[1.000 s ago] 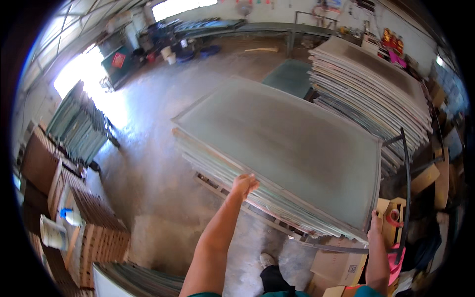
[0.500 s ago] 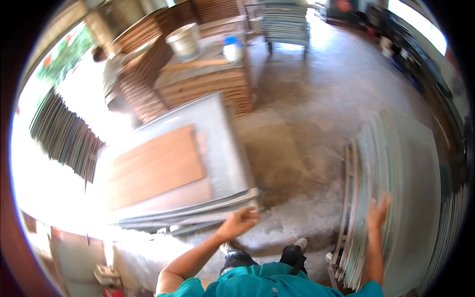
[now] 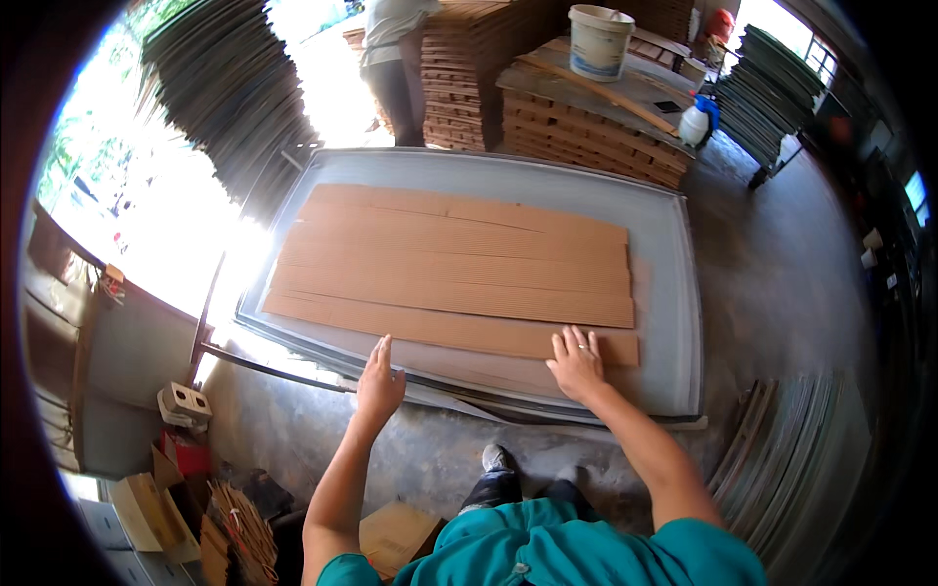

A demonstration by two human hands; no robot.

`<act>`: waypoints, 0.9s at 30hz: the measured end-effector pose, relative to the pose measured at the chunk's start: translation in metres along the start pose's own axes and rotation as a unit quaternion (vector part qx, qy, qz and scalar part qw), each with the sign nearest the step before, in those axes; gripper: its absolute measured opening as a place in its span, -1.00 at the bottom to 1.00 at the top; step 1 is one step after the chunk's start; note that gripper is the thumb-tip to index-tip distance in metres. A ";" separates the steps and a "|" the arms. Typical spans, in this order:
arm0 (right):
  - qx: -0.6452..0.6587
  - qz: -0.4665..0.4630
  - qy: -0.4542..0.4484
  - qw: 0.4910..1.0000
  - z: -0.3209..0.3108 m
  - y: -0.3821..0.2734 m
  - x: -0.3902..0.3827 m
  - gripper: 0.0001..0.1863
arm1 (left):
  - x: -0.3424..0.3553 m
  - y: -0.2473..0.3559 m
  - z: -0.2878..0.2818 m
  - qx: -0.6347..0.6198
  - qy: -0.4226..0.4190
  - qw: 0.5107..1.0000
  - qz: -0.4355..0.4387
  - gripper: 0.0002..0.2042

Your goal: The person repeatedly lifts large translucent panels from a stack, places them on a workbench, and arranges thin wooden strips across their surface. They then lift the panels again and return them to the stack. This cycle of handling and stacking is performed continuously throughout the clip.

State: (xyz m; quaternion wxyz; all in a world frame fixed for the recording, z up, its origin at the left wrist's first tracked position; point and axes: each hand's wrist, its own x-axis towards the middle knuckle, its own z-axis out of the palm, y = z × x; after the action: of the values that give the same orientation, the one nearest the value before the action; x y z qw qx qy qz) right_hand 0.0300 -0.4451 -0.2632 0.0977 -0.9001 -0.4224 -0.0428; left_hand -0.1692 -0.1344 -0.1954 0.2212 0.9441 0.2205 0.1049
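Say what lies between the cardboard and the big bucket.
Head view: beyond the cardboard comes the bare far margin of the grey panel, then the front of the brown stack and the plank on top, before the bucket.

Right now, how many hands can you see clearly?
2: your left hand near the cardboard, your right hand over its near edge. The other person may have hands hidden.

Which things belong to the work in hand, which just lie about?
Likely in use: brown corrugated cardboard, right hand at its near edge; grey rectangular framed panel beneath, left hand nearby.
Lying about: white plastic bucket; blue-topped white bottle; long wooden strip.
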 end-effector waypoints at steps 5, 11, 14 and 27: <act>0.051 -0.041 -0.067 0.996 -0.037 0.002 0.025 -0.24 | 0.024 -0.032 -0.005 0.027 -0.043 0.998 -0.027 -0.38; -0.049 -0.007 -0.070 0.996 -0.018 0.037 0.087 -0.11 | 0.113 -0.038 0.004 0.202 -0.089 0.972 0.075 -0.29; 0.018 -0.035 -0.239 0.970 -0.033 0.027 0.067 -0.08 | 0.146 -0.046 0.006 0.291 -0.200 0.931 0.091 -0.16; 0.045 -0.025 -0.143 0.988 -0.019 0.082 0.142 -0.23 | 0.233 -0.064 0.047 0.223 -0.212 0.938 0.160 -0.43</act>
State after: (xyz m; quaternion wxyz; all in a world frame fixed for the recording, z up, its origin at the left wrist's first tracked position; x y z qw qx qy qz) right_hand 0.1836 -0.3934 -0.2331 0.0759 -0.8807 -0.4561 0.1030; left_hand 0.0264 0.0080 -0.2428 0.0267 0.9924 0.0326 -0.1154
